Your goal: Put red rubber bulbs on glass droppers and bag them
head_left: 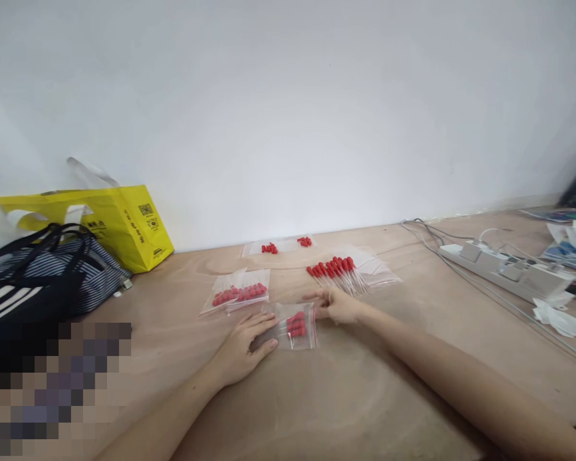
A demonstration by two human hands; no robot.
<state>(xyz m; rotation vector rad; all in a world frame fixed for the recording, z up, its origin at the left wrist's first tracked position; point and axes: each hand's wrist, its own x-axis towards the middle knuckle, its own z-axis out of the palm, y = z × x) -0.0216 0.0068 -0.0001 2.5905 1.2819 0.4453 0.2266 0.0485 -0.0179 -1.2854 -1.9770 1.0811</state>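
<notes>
A clear zip bag (281,315) with several red-bulbed droppers (296,325) in it lies flat on the table, its red-lined zip edge toward the right. My left hand (242,349) grips the left end of this bag, thumb below and fingers above. At the upper right corner, my right hand (338,306) has its fingers bent in a pinch on the zip edge. Just behind my right hand lies a bunch of loose red-bulbed droppers (336,269). Filled zip bags (242,293) with more such droppers overlap behind my left hand.
Near the wall are small heaps of red bulbs (269,248) on clear bags. Flat zip bags (377,266) lie by the loose droppers. A yellow bag (139,230) and a striped bag (105,269) stand left. On the right are a power strip (489,269), cables and a crumpled tissue (559,318).
</notes>
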